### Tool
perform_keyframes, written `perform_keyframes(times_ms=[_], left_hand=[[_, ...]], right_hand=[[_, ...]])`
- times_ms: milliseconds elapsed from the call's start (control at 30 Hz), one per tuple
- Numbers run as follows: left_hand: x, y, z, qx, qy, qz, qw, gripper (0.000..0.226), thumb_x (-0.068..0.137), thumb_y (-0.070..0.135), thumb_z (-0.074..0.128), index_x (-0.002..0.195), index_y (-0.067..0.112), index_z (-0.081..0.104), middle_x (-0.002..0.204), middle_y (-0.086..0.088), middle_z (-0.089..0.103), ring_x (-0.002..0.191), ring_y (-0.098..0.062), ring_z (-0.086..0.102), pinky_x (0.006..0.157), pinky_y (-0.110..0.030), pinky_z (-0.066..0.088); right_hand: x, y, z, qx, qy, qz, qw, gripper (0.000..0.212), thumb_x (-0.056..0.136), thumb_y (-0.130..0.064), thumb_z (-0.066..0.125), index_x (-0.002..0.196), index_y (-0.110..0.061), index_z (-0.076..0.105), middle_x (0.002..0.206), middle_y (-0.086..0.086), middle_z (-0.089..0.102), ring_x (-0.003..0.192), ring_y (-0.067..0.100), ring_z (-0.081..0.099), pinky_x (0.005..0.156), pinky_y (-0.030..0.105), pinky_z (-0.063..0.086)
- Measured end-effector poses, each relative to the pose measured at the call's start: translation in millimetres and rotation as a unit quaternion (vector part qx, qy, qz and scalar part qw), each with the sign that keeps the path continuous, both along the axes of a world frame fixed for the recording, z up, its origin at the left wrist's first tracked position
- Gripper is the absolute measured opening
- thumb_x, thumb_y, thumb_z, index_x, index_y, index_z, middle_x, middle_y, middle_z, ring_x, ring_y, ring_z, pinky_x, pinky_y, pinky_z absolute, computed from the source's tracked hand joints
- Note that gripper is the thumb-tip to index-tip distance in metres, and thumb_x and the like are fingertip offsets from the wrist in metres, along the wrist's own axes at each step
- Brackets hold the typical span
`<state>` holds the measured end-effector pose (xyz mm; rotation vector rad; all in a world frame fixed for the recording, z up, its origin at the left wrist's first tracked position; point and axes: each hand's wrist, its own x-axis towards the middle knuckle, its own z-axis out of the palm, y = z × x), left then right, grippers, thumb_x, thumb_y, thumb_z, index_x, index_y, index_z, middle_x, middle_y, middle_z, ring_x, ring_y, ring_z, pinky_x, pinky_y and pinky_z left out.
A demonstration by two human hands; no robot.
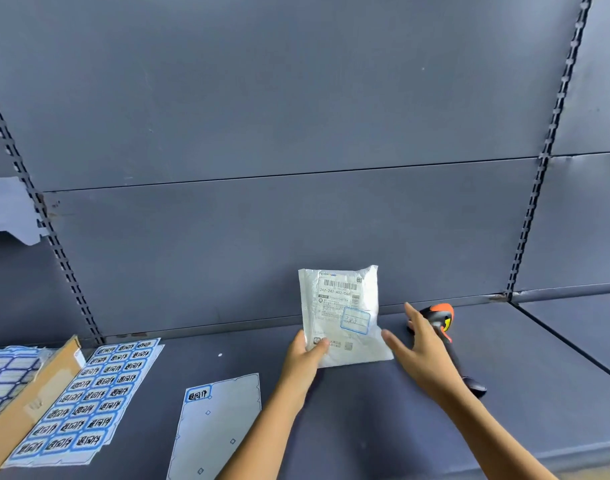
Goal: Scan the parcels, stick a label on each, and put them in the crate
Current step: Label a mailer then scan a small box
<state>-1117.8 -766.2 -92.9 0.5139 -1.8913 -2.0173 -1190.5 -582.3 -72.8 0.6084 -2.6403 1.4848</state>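
A small white parcel (341, 313) with a printed shipping slip and a blue-bordered label stands tilted up off the grey shelf. My left hand (305, 358) pinches its lower left corner. My right hand (417, 344) hovers just right of the parcel with fingers spread, in front of an orange and black barcode scanner (442, 323) that lies on the shelf. I cannot tell whether the fingers touch the scanner. A full sheet of blue labels (88, 400) lies at the left. A nearly used sheet (216, 420) with one label left lies nearer the middle.
A cardboard box flap (29, 396) sticks in at the far left, with more label sheets (5, 372) behind it. The grey shelf back panel (296, 202) rises close behind the parcel, with slotted uprights on both sides. Another shelf (9, 209) juts out at upper left.
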Motion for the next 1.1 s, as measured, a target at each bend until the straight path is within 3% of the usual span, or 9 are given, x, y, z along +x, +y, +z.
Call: perform_keyframes(times_ms=[67, 133, 267, 400, 500, 633, 767, 967, 1100], left_hand=[[7.9, 6.3, 7.6, 0.041, 0.002, -0.066, 0.997, 0.028, 0.093, 0.007, 0.055, 0.12, 0.01, 0.056, 0.11, -0.004, 0.07, 0.104, -0.02, 0.065, 0.098, -0.039, 0.048], [21.0, 12.2, 17.3, 0.051, -0.016, -0.129, 0.99, 0.024, 0.094, 0.01, 0.053, 0.118, 0.007, 0.056, 0.111, -0.005, 0.069, 0.105, -0.02, 0.065, 0.096, -0.035, 0.05], [46.5, -1.9, 26.9, -0.107, -0.11, -0.14, 0.978, 0.025, 0.098, 0.035, 0.045, 0.1, 0.013, 0.056, 0.089, 0.001, 0.066, 0.076, -0.012, 0.063, 0.074, -0.023, 0.049], [64.2, -33.4, 19.0, -0.191, -0.15, -0.054, 0.969, 0.019, 0.098, 0.026, 0.043, 0.091, 0.017, 0.058, 0.071, 0.004, 0.061, 0.057, -0.008, 0.056, 0.052, -0.014, 0.038], [78.4, -51.1, 12.0, -0.218, -0.146, 0.004, 0.965, 0.016, 0.095, 0.017, 0.047, 0.086, 0.018, 0.06, 0.072, 0.003, 0.061, 0.059, -0.011, 0.055, 0.052, -0.011, 0.04], [100.3, -71.8, 6.1, -0.298, -0.144, 0.031, 0.943, 0.016, 0.091, 0.014, 0.052, 0.084, 0.025, 0.063, 0.079, 0.008, 0.064, 0.069, -0.01, 0.059, 0.067, -0.019, 0.045], [126.9, -101.7, 4.6, -0.343, -0.135, 0.095, 0.925, 0.024, 0.085, 0.005, 0.057, 0.082, 0.029, 0.061, 0.091, 0.007, 0.065, 0.086, -0.014, 0.061, 0.067, -0.016, 0.043], [157.6, -128.2, -8.1, -0.438, -0.255, 0.085, 0.858, 0.051, 0.087, 0.034, 0.063, 0.135, 0.026, 0.045, 0.13, 0.003, 0.054, 0.12, -0.019, 0.05, 0.091, -0.027, 0.038], [160.7, -126.6, -18.0, -0.507, -0.238, 0.102, 0.822, 0.06, 0.09, 0.044, 0.055, 0.144, 0.028, 0.034, 0.142, 0.005, 0.046, 0.132, -0.018, 0.039, 0.107, -0.033, 0.025]], right_hand=[[7.5, -9.8, 18.8, -0.173, -0.158, 0.06, 0.97, 0.055, 0.09, -0.022, 0.065, 0.138, -0.011, 0.041, 0.137, -0.003, 0.051, 0.119, 0.019, 0.058, 0.097, 0.034, 0.047], [8.9, -9.7, 26.9, -0.225, -0.2, 0.092, 0.949, 0.021, 0.092, -0.01, 0.061, 0.112, -0.009, 0.059, 0.11, 0.008, 0.071, 0.089, 0.02, 0.071, 0.073, 0.031, 0.057], [8.7, 0.0, 20.7, -0.168, -0.256, 0.097, 0.947, 0.011, 0.091, -0.004, 0.059, 0.099, -0.001, 0.067, 0.082, 0.01, 0.075, 0.07, 0.023, 0.071, 0.061, 0.031, 0.054], [8.5, 6.7, 2.0, -0.087, -0.294, 0.082, 0.948, 0.009, 0.089, -0.007, 0.063, 0.092, -0.003, 0.07, 0.079, 0.01, 0.075, 0.068, 0.024, 0.071, 0.069, 0.034, 0.055], [9.0, 3.6, -2.4, -0.012, -0.224, 0.045, 0.973, 0.008, 0.086, -0.014, 0.068, 0.089, -0.006, 0.067, 0.078, 0.003, 0.073, 0.071, 0.019, 0.067, 0.067, 0.03, 0.05], [9.3, -0.4, -2.4, 0.158, -0.122, -0.028, 0.98, 0.055, 0.086, -0.032, 0.066, 0.127, -0.002, 0.043, 0.126, 0.015, 0.049, 0.113, 0.031, 0.051, 0.085, 0.033, 0.041], [31.4, -15.1, 1.2, 0.245, 0.098, -0.033, 0.964, 0.06, 0.093, -0.031, 0.055, 0.142, -0.002, 0.034, 0.147, 0.016, 0.034, 0.131, 0.037, 0.037, 0.105, 0.038, 0.033], [92.4, -90.8, 6.8, 0.17, 0.15, 0.226, 0.947, 0.042, 0.096, -0.019, 0.044, 0.138, -0.015, 0.046, 0.136, 0.002, 0.05, 0.125, 0.025, 0.046, 0.101, 0.034, 0.038], [119.6, -141.8, -9.9, 0.227, 0.156, 0.316, 0.908, 0.043, 0.1, -0.027, 0.039, 0.143, -0.018, 0.04, 0.147, -0.001, 0.043, 0.128, 0.023, 0.045, 0.104, 0.029, 0.033]])
